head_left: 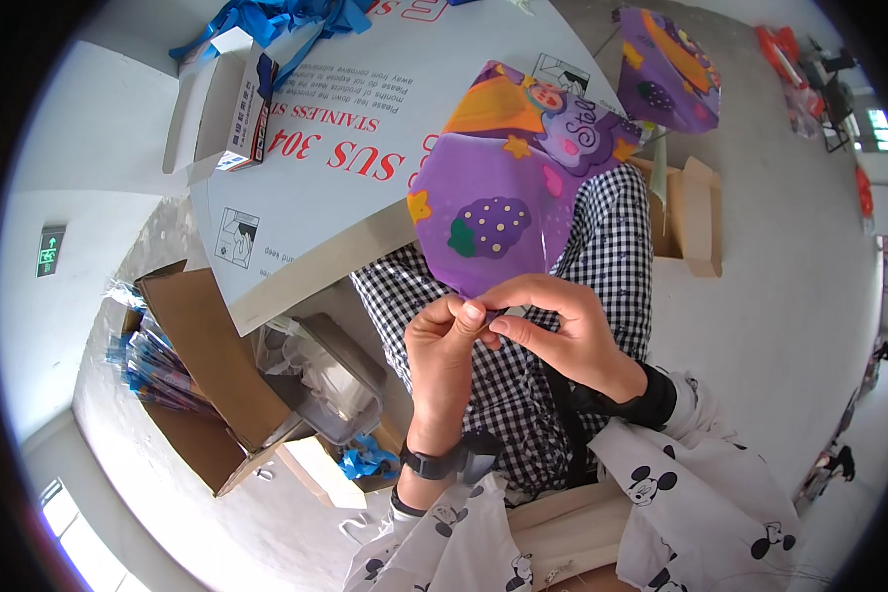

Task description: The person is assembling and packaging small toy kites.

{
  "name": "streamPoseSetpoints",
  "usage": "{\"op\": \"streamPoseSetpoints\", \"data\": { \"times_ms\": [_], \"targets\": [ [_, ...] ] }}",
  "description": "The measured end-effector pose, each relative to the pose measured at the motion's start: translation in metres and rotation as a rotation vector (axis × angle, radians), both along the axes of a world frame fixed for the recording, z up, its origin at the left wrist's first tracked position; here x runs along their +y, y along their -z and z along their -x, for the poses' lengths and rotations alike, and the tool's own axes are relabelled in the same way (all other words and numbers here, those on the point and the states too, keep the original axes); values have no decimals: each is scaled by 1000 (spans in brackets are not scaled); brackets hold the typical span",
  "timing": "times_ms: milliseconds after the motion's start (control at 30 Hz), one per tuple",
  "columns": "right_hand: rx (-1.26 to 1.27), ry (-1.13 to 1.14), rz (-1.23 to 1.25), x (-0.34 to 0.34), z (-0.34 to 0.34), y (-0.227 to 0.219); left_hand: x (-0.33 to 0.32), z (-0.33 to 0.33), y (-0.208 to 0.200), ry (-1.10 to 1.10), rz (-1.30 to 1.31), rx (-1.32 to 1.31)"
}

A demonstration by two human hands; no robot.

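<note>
A purple printed sheet [538, 222], thin and pliable, with a berry, orange stars and a cartoon figure, spreads over my knee and the table's edge. Its near end narrows to a gathered point between my hands. My left hand [439, 345] pinches that point between thumb and index finger. From the other side my right hand [562, 331] also pinches there, its fingertips touching those of the left. Whatever small part lies inside the fingertips is hidden. A similar purple printed piece [669, 74] lies beyond, at the upper right.
The table [316, 212] has a pale printed covering. On it are an open small carton [207, 113] and blue ribbons [311, 30]. At left stand a cardboard box [212, 355] holding packets and a grey bin [340, 380]. Another open box [696, 217] stands right of my knee.
</note>
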State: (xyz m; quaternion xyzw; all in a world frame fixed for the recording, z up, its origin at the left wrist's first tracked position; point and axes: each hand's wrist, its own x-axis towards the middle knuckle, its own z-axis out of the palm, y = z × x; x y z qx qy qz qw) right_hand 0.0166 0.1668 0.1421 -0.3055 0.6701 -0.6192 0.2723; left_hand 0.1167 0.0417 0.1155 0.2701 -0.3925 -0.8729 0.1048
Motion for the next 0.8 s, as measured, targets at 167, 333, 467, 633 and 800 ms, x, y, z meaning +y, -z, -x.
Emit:
{"op": "streamPoseSetpoints", "data": {
  "times_ms": [167, 333, 467, 633, 800],
  "targets": [
    [90, 50, -14, 3, 4, 0, 2, -2, -5, -34, -34, 29],
    [390, 100, 28, 3, 9, -1, -7, -8, -11, 74, 3, 80],
    [410, 110, 44, 1, 7, -4, -11, -10, -17, 87, 14, 58],
    [389, 120, 31, 1, 4, -3, -8, -11, -21, 49, -26, 33],
    [349, 119, 39, 2, 3, 0, -6, -9, -21, 19, 1, 15]
  ]
}}
